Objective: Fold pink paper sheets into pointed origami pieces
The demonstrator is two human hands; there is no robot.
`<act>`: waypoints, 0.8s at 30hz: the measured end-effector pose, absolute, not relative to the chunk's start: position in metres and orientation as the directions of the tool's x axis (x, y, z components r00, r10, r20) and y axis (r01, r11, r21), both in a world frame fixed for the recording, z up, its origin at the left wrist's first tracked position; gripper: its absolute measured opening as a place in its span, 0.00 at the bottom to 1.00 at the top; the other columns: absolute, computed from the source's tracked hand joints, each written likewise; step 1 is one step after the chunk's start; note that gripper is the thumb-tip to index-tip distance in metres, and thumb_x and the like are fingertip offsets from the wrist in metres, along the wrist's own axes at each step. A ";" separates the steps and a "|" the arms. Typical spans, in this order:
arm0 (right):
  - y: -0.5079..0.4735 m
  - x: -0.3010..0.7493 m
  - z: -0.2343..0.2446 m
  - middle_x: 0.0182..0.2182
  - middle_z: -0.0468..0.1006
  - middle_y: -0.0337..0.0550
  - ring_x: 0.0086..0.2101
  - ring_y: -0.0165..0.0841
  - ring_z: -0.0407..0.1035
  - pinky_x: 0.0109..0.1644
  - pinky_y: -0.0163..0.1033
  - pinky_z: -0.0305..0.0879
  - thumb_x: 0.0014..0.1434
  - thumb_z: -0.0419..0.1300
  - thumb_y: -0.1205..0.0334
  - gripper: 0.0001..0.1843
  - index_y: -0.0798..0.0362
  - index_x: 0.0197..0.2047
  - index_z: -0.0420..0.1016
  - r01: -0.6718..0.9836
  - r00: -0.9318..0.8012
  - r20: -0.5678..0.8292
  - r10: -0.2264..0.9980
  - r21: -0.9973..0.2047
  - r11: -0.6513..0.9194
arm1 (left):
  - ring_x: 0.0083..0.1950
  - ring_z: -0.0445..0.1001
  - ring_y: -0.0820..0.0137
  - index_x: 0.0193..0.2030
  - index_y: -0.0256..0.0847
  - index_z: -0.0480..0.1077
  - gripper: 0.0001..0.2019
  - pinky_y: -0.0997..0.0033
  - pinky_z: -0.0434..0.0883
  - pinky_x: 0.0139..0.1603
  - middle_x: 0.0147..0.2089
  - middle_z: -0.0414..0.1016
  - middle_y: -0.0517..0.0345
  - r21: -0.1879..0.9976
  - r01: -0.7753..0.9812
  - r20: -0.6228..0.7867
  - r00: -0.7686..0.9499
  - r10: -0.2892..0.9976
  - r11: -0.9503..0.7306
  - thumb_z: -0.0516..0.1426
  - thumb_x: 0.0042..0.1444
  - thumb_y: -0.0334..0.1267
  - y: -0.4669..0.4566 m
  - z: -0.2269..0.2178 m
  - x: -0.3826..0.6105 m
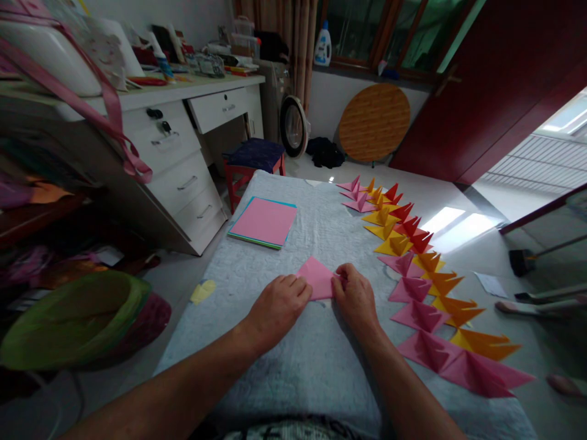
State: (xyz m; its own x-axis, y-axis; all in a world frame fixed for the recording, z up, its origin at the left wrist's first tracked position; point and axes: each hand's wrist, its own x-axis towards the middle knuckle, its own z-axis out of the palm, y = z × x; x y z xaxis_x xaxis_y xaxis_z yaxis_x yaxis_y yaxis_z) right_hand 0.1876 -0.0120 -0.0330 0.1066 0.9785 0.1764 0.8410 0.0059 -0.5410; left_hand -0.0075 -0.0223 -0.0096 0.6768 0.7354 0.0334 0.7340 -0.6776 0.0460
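A folded sheet of pink origami paper [317, 276] lies on the cloth-covered table [293, 348] between my hands, one corner pointing away from me. My left hand [283, 300] presses on its left side with the fingers closed together. On the right, my right hand [354, 294] pinches the paper's right corner. Beyond my left hand sits a stack of square paper [263, 223], pink on top with blue and green edges showing. Rows of folded paper cranes stand along the table's right side: pink cranes [420, 316], yellow cranes [393, 244], orange cranes [458, 310] and red cranes [415, 232].
A green-lined bin [92, 305] stands on the floor at the left. A white desk with drawers [177, 177], a stool [257, 156] and a washing machine with its round door open [293, 127] are farther back. A round wooden board [375, 122] leans on the wall.
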 end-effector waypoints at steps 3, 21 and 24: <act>-0.012 0.188 -0.034 0.29 0.78 0.45 0.31 0.37 0.71 0.37 0.38 0.59 0.58 0.52 0.63 0.10 0.53 0.39 0.72 0.837 0.107 0.164 0.981 -0.548 0.001 | 0.50 0.74 0.58 0.53 0.34 0.71 0.12 0.59 0.75 0.47 0.51 0.76 0.46 0.018 0.743 0.006 0.669 0.743 -0.669 0.54 0.64 0.27 -0.032 -0.009 -0.004; -0.018 0.207 -0.020 0.33 0.78 0.48 0.36 0.40 0.70 0.44 0.42 0.61 0.59 0.55 0.69 0.11 0.56 0.44 0.73 0.913 0.126 0.170 0.977 -0.405 -0.047 | 0.61 0.67 0.48 0.66 0.43 0.65 0.32 0.51 0.70 0.54 0.63 0.66 0.34 0.025 0.758 0.033 0.651 0.758 -0.652 0.58 0.60 0.57 -0.049 -0.011 -0.004; -0.027 0.198 -0.008 0.41 0.77 0.54 0.44 0.45 0.68 0.50 0.48 0.62 0.59 0.56 0.71 0.10 0.55 0.43 0.76 0.960 0.076 0.290 0.954 -0.279 0.009 | 0.60 0.67 0.48 0.66 0.43 0.64 0.32 0.51 0.71 0.54 0.62 0.67 0.35 0.025 0.761 0.024 0.648 0.761 -0.648 0.59 0.59 0.56 -0.049 -0.010 -0.004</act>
State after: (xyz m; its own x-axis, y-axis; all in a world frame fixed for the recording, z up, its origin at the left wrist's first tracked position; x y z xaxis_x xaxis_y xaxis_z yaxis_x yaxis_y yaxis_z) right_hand 0.1981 -0.0265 -0.0081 0.0757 0.9539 0.2904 0.9603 0.0088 -0.2789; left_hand -0.0035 -0.0494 -0.0103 0.6477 0.7615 0.0243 0.7611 -0.6482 0.0252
